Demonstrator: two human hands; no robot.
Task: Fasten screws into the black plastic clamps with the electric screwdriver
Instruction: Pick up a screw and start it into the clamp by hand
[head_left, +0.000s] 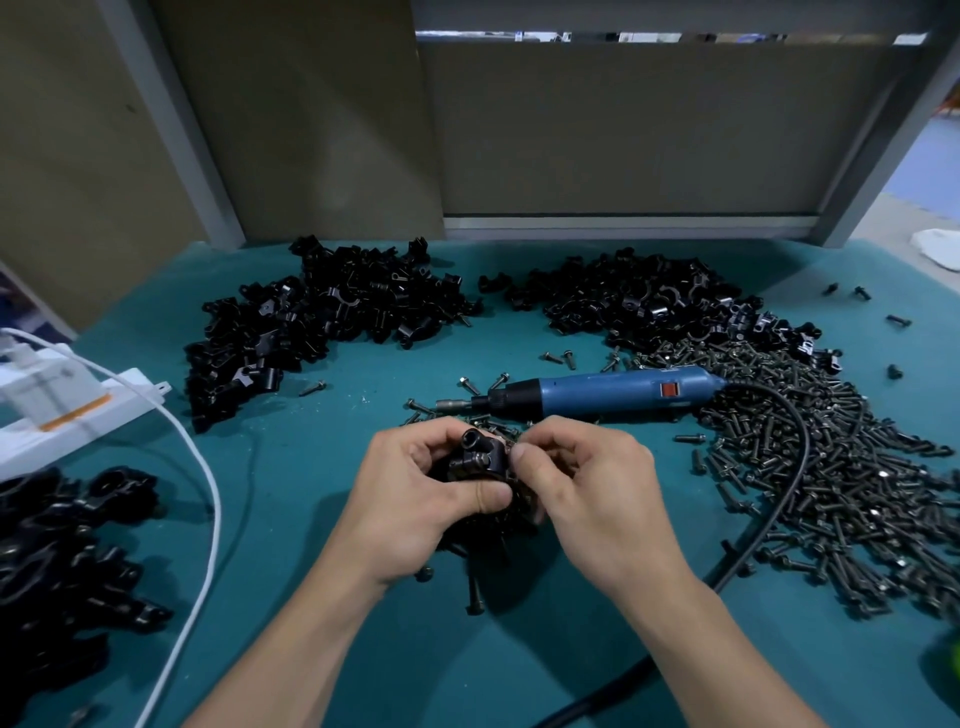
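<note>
My left hand (415, 499) grips a black plastic clamp (480, 457) above the teal mat, with the thumb across its lower side. My right hand (587, 483) meets it from the right and pinches at the clamp's right edge; what its fingertips hold is hidden. A handful of dark screws (506, 519) shows under both hands. The blue electric screwdriver (602, 397) lies on the mat just behind my hands, bit pointing left, untouched.
Two heaps of black clamps (322, 322) (639, 301) lie at the back. A big spread of screws (831, 467) covers the right side, crossed by the screwdriver's black cord (800, 467). More clamps (62, 561) sit front left, beside a white cable (208, 499) and white power strip (67, 410).
</note>
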